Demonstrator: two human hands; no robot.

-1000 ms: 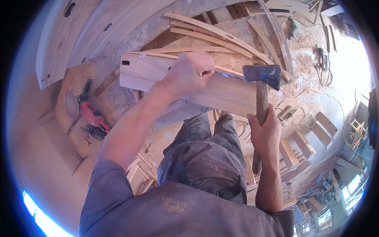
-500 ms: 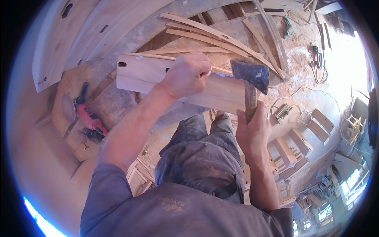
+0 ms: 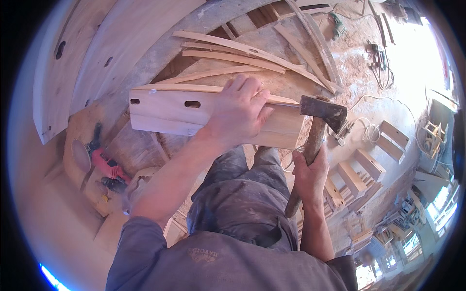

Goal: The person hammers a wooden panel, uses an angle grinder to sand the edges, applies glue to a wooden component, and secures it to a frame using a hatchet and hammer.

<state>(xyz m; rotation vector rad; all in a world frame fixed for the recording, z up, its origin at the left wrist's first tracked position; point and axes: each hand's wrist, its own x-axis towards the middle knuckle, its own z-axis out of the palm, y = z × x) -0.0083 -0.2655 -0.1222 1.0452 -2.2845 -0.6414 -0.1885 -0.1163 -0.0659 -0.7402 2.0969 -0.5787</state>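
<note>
My left hand is bent over the upper edge of a pale wooden board, its fingers gripping near the middle. Oblong slots pierce the board at its left part, and a narrow wooden strip runs along that upper edge. What lies under my palm is hidden. My right hand is closed round the wooden handle of a hatchet. The hatchet's dark metal head is up beside the board's right end, with its blade side toward the board; the handle's lower end sticks out below my fist.
Long thin wooden strips lie beyond the board. Larger slotted boards lean at the far left, near a red power tool. A green drill, a corded tool and wooden box-like pieces lie to the right.
My left hand has opened from a tight fist and shifted right along the board. The board has tilted, showing more of its face. The hatchet has moved right and down, away from the board's end.
</note>
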